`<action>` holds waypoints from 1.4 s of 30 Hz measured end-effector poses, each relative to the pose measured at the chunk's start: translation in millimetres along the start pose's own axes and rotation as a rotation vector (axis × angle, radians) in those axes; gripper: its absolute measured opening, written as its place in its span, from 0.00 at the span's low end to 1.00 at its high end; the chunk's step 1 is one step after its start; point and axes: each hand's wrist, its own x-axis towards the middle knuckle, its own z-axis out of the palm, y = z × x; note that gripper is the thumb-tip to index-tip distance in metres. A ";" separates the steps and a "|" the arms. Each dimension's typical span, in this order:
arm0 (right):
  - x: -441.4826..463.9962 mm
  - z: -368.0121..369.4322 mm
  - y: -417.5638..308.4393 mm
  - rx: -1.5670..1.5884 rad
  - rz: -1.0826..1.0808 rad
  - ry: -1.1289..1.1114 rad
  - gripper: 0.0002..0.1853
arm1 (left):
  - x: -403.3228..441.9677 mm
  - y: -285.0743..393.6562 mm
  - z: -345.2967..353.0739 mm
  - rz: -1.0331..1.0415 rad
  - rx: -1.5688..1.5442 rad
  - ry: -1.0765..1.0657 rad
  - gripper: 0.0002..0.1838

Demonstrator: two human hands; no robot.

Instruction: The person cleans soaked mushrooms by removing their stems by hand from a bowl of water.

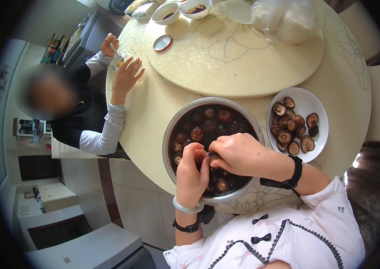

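A metal basin point(167, 166) holds dark water with several soaked shiitake mushrooms point(196, 133) in it. Above its near half, my left hand point(192, 172) and my right hand point(239, 154) meet with fingers bent and pinched. Between them is a dark shiitake mushroom point(216, 160), mostly hidden by my fingers. To the right of the basin, a white plate point(304, 96) carries several more shiitake mushrooms point(288, 123), some with gills and stems facing up.
Across the round table point(140, 130) to the left sits another person, whose hands point(126, 77) are raised around a small object. On the raised turntable point(226, 67) are a jar lid point(162, 43), two bowls point(166, 13) with dark contents and a plastic bag point(288, 22).
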 end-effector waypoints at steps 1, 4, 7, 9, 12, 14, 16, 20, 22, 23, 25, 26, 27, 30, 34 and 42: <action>-0.1 2.8 3.7 -0.008 -0.027 -0.051 0.08 | -0.1 -0.7 1.6 -0.007 -0.106 0.050 0.18; 0.4 2.8 6.3 -0.008 -0.038 -0.058 0.08 | -0.6 -4.4 2.5 -0.028 -0.304 0.130 0.16; 1.9 3.5 5.1 0.022 -0.007 0.007 0.07 | 0.5 3.3 1.4 -0.040 -0.384 0.170 0.17; 2.4 2.9 4.5 0.042 0.012 0.034 0.07 | 0.4 3.1 -1.0 -0.061 -0.342 0.093 0.15; 3.2 0.1 5.4 0.190 -0.021 0.031 0.07 | -0.6 4.5 -1.4 -0.111 -0.341 0.064 0.09; 3.6 1.1 7.6 0.207 -0.013 0.032 0.09 | -3.0 1.8 -2.0 -0.117 -0.360 0.088 0.09; 3.5 -0.4 4.6 0.205 -0.005 0.029 0.09 | -3.4 -1.1 -0.4 -0.130 -0.363 0.098 0.08; 3.8 1.2 8.3 0.161 -0.058 0.023 0.09 | -3.4 -2.1 0.5 -0.142 -0.301 0.086 0.04; 2.9 2.1 7.9 0.146 -0.045 -0.001 0.08 | -1.3 1.3 -1.9 -0.126 -0.226 0.080 0.04; 2.2 2.6 7.6 0.130 -0.032 -0.023 0.07 | -0.3 3.4 -3.2 -0.108 -0.152 0.075 0.04; 1.6 3.2 6.4 0.065 -0.012 -0.025 0.07 | 0.9 6.8 -4.9 -0.113 -0.108 0.046 0.05; 1.5 3.3 5.8 -0.001 0.006 -0.025 0.08 | 1.6 7.6 -5.2 -0.116 -0.064 0.019 0.06; 0.9 4.2 5.1 -0.001 0.006 -0.025 0.08 | 2.0 5.3 -2.7 -0.116 -0.065 0.019 0.06; -1.0 5.7 4.1 -0.109 0.009 0.001 0.09 | 3.0 -0.7 3.0 0.058 0.016 0.015 0.11; 1.6 1.0 7.2 0.036 -0.045 -0.012 0.06 | 4.7 3.5 -1.0 0.143 0.208 -0.034 0.14; 6.8 -1.1 8.0 0.262 -0.015 0.073 0.07 | -4.2 1.7 -4.2 -0.204 -0.431 0.098 0.08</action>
